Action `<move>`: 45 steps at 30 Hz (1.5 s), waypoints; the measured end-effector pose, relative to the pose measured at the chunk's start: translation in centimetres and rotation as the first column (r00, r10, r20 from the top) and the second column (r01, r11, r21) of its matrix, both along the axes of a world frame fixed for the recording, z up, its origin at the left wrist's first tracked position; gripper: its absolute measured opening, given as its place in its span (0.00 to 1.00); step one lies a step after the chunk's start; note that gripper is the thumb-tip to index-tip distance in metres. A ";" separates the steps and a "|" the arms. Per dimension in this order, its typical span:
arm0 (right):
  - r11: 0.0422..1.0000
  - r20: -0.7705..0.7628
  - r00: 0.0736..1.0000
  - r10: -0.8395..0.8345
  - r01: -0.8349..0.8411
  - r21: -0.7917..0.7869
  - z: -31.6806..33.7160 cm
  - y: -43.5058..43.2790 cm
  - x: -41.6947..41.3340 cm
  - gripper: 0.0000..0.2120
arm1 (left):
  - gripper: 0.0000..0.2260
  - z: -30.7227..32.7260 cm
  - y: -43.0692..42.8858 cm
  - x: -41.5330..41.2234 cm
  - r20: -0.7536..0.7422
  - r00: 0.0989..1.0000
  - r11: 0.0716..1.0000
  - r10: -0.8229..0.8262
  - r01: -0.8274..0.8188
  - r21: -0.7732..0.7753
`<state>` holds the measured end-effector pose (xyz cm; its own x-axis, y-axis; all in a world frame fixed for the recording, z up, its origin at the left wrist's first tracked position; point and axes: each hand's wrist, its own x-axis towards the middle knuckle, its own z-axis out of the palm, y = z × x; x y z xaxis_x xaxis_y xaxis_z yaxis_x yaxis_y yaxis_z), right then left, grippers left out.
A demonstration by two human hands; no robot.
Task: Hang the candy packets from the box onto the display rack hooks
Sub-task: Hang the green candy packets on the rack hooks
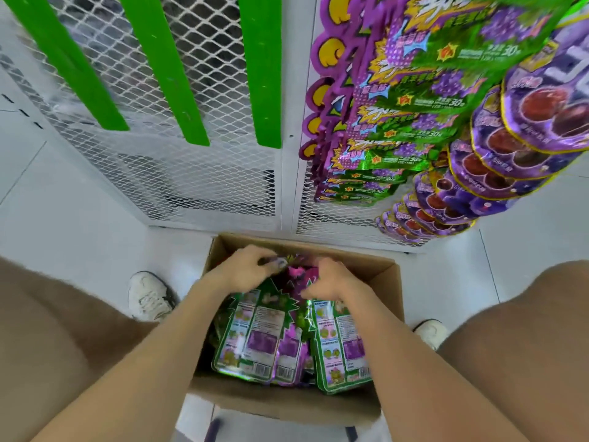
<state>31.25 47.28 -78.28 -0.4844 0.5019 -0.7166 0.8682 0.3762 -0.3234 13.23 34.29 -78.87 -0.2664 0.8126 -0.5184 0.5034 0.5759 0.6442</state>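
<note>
Left hand (242, 269): inside the box, fingers curled over the purple top edges of the packets (258, 333), gripping them; the fingertips are blurred.
Right hand (331, 279): just beside the left hand, back of the hand up, fingers bent down into the same bunch of packet tops and gripping them.
Packets: a loose stack in the box, lying back side up, green with purple panels and barcodes towards the near edge; their tops point to the rack.
Box (287, 403): open brown cardboard, on the floor between the person's knees, close to the foot of the rack.
Shoes: a white shoe (149, 296) left of the box, another shoe (432, 333) at its right corner.
Floor (79, 218): white tiles.
Rack (191, 154): white mesh panels, upright behind the box; the left panel carries three green strips (159, 59) and no packets.
Hung packets (414, 100): rows of green and purple bags on the right panel, stacked down its height.
Round packs (526, 122): purple with a gold rim, hanging in a column just right of the green ones.
</note>
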 end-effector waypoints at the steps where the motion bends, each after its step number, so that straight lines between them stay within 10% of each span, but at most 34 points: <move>1: 0.996 -0.072 0.994 -0.083 0.080 -0.034 0.0 0.4 -0.6 0.24 | 0.17 0.9 -0.2 -0.7 0.047 0.998 0.998 0.034 -0.036 0.043; 7: 0.895 -0.250 0.876 -0.413 0.341 -0.288 3.7 -1.3 -0.2 0.12 | 0.07 2.8 -4.1 -2.6 0.379 0.908 0.951 0.179 -0.258 0.169; 12: 0.958 -0.372 0.883 -0.286 0.254 -0.132 4.1 -0.9 1.8 0.21 | 0.15 0.8 -6.3 -1.2 -0.204 0.976 0.990 0.079 -0.053 0.133; 17: 0.971 -0.327 0.944 -0.048 0.121 0.207 4.3 0.5 2.0 0.16 | 0.21 -2.0 -9.3 0.3 -0.404 0.833 0.910 -0.377 0.253 -0.328; 22: 0.977 -0.298 0.953 -0.055 0.113 0.182 4.6 -0.2 0.8 0.27 | 0.24 -1.2 -10.5 0.1 -0.432 0.805 0.882 -0.406 0.222 -0.416; 27: 0.996 -0.377 0.926 -0.005 0.040 0.084 4.8 -1.1 -2.3 0.09 | 0.29 1.6 -9.9 -1.0 -0.237 0.969 0.997 0.070 -0.059 0.057; 32: 0.998 -0.457 0.889 -0.017 0.040 0.041 8.2 -2.0 -5.3 0.07 | 0.32 8.6 -6.3 -0.6 0.032 0.836 0.741 0.548 -0.503 0.445; 36: 0.968 -0.583 0.812 -0.042 0.178 0.178 15.3 -1.2 -6.2 0.08 | 0.11 14.9 -3.4 -2.5 -0.184 0.808 0.757 0.560 -0.409 0.510; 39: 0.898 -0.691 0.722 0.031 0.283 0.336 20.8 -1.0 -6.2 0.04 | 0.13 19.6 -0.9 -3.1 -0.263 0.808 0.754 0.527 -0.302 0.583; 45: 0.686 -0.481 0.833 0.272 0.183 0.704 24.5 -0.4 -4.9 0.11 | 0.26 23.8 4.7 -1.7 -0.207 0.801 0.663 0.562 -0.287 0.691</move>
